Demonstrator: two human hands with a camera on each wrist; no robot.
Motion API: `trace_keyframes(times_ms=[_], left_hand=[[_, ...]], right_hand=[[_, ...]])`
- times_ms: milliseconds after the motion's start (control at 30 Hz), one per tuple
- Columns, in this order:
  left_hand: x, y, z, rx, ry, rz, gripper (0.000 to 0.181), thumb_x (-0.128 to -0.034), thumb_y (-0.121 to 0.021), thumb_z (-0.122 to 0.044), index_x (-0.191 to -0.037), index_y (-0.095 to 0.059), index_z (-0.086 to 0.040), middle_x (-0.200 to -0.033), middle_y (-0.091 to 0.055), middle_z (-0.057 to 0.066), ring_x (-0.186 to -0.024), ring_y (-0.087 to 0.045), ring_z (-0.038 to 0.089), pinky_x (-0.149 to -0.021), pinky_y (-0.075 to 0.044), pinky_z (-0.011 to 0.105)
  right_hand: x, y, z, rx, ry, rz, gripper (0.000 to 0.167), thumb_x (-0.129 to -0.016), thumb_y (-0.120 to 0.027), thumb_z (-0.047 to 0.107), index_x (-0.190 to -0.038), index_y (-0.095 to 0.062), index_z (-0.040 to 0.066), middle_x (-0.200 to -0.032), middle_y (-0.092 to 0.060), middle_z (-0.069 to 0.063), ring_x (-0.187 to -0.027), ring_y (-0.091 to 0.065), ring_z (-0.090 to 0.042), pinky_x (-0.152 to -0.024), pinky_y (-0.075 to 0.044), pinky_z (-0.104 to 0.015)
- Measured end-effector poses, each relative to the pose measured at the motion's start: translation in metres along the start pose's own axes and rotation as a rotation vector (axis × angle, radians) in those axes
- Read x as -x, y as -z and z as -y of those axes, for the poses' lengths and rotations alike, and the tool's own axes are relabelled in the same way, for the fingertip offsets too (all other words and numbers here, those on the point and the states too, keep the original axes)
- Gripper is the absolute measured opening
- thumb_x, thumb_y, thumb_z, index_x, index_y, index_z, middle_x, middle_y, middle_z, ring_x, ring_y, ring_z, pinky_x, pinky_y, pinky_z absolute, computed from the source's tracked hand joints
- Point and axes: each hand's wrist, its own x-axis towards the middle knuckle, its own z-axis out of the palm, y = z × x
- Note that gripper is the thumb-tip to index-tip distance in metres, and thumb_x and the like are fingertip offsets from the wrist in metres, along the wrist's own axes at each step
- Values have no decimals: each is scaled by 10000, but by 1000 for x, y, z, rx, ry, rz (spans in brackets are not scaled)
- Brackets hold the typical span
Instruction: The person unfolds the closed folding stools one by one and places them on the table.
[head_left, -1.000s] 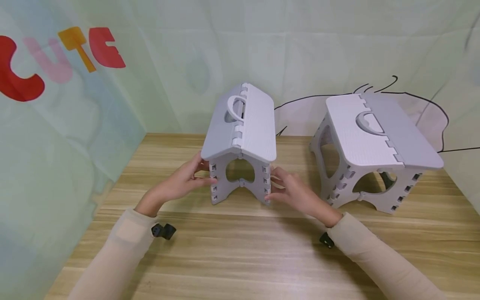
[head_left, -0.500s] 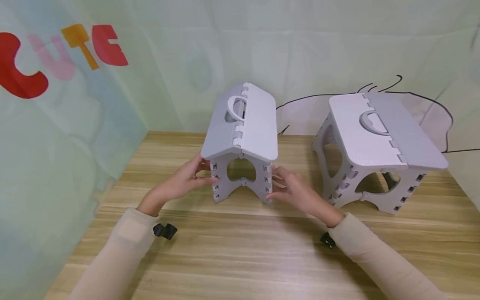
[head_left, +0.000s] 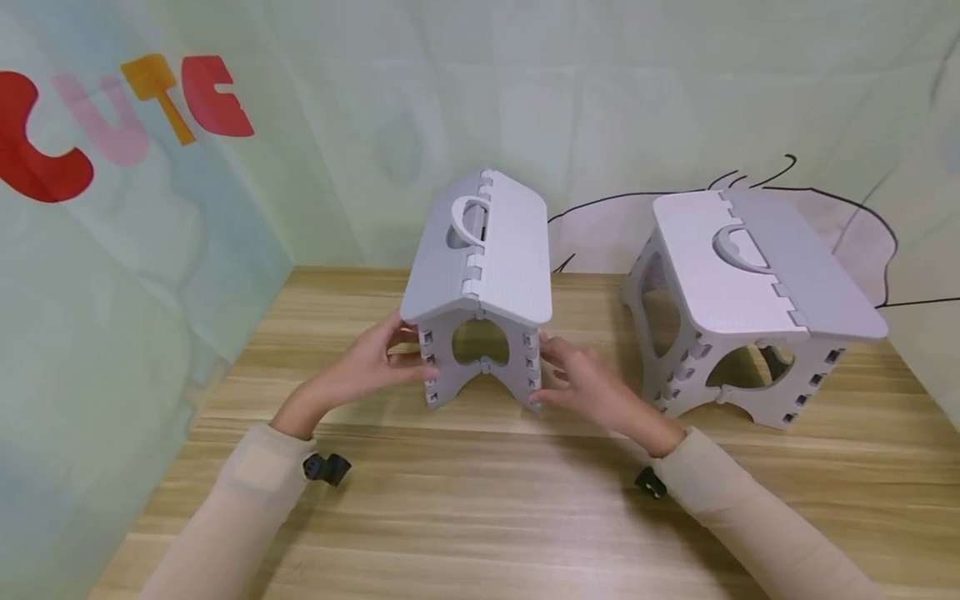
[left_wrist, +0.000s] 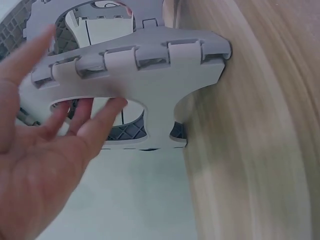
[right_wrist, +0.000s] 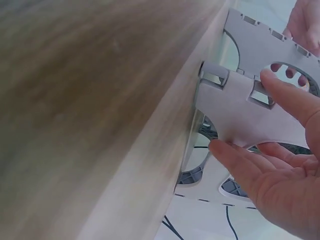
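Note:
A grey and white plastic folding stool (head_left: 517, 242) stands on the wooden table, its hinged top raised in a ridge like a roof and its legs half folded together. My left hand (head_left: 367, 362) holds its left side. In the left wrist view, the left fingers (left_wrist: 100, 120) reach into the side opening, while the blurred thumb lies near the hinged edge. On the other side, my right hand (head_left: 592, 383) grips the right side. The right wrist view has the right thumb (right_wrist: 285, 92) over the hinged leg edge and the fingers at the side panel below it.
A second folding stool (head_left: 742, 283), unfolded with a flat top, stands on the table (head_left: 480, 500) to the right, close to my right forearm. Behind and at the left hang printed cloths (head_left: 420, 100) with coloured letters. Black wrist cameras (head_left: 327, 468) sit at both cuffs.
The left thumb has shifted slightly lower along the stool's front leg edge. The right hand and both stools stay nearly as they were; the view sways a little.

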Motion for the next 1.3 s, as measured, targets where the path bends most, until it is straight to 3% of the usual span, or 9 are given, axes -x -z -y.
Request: trace_keyframes(times_ms=[133, 267, 367, 467, 667, 767, 900, 1100, 1300], left_hand=[[2, 5, -3, -43, 24, 3, 785, -929, -729, -158, -1556, -257, -126, -1462, -412, 163, -1330, -432, 382, -1047, -436, 471], [4, 11, -4, -116, -9, 8, 642, -1043, -536, -312, -1561, -242, -74, -1490, -392, 195, -1358, -390, 379, -1085, -363, 557], [3, 14, -7, -163, -34, -24, 625, -1081, -417, -351, -1575, -197, -39, -1530, -349, 203, -1395, -341, 360, -1112, -306, 576], [1, 17, -12, -181, -31, -70, 640, -1088, -384, -343, -1591, -128, -40, -1581, -265, 202, -1450, -253, 348, -1142, -247, 576], [-4, 24, -27, -197, -51, -136, 642, -1082, -375, -368, -1599, -134, -73, -1625, -194, 150, -1493, -146, 325, -1165, -181, 575], [-8, 27, -34, -227, -66, -162, 669, -1067, -385, -431, -1602, -153, -103, -1638, -177, 101, -1496, -128, 311, -1176, -142, 565], [-17, 30, -44, -259, -77, -195, 733, -1035, -419, -519, -1607, -164, -139, -1649, -156, 55, -1498, -113, 291, -1169, -109, 595], [-36, 27, -59, -318, -107, -216, 787, -987, -449, -613, -1612, -153, -238, -1658, -93, -30, -1507, -24, 153, -1173, -66, 593], [-54, 23, -70, -364, -97, -188, 845, -955, -468, -663, -1611, -164, -227, -1643, -65, -112, -1487, 22, 61, -1187, -53, 542]], right_hand=[[0, 2, 0, -2, 12, 30, 791, -817, -834, 115, -1447, -408, -100, -1486, -409, -257, -1311, -469, -419, -957, -491, -461], [1, 6, 1, -85, -26, 85, 888, -863, -806, 191, -1514, -275, -94, -1559, -293, -249, -1374, -374, -437, -1012, -442, -493], [2, 11, 5, -129, -60, 113, 956, -877, -793, 224, -1553, -180, -60, -1601, -202, -231, -1412, -304, -443, -1043, -404, -525], [4, 17, 10, -119, -82, 118, 990, -877, -793, 237, -1569, -139, -34, -1616, -161, -216, -1434, -268, -426, -1058, -386, -539], [6, 36, 26, 31, -110, 49, 898, -927, -735, 239, -1556, -168, -62, -1599, -198, -237, -1408, -325, -417, -1054, -395, -536], [6, 48, 38, 114, -107, -3, 753, -1011, -611, 246, -1556, -187, -54, -1587, -224, -244, -1334, -415, -465, -1046, -397, -554], [0, 59, 54, 151, -111, -100, 651, -1078, -442, 342, -1576, -191, 7, -1597, -237, -203, -1346, -413, -448, -1101, -341, -541], [-21, 64, 73, 160, -59, -230, 762, -1031, -393, 573, -1604, -166, 123, -1642, -164, -45, -1493, -173, -226, -1199, -162, -435], [-52, 63, 83, 169, 29, -216, 922, -957, -483, 660, -1607, -128, 111, -1658, -63, 8, -1496, -29, -95, -1208, -80, -377]])
